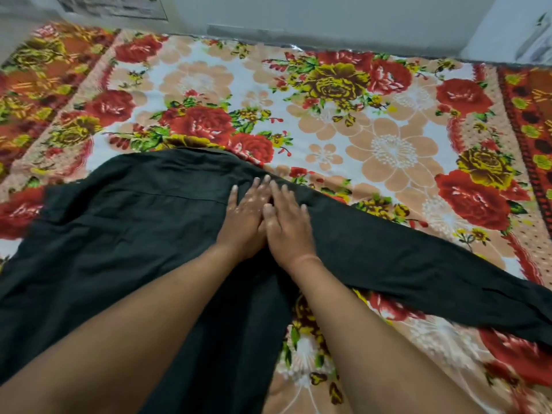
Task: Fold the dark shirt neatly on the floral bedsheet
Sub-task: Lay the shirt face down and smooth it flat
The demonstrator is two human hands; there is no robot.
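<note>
Both your left hand (245, 209) and right hand (288, 216) press flat (fingers straight) on the limp dark shirt (125, 234); pinch the sleeve (418, 264) beside your right.

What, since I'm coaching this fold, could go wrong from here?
1. The left hand and right hand press flat on one spot of the dark shirt; the creases across its body may get folded in.
2. The long sleeve lies stretched over the floral bedsheet; folded back carelessly, it could land crooked.
</note>
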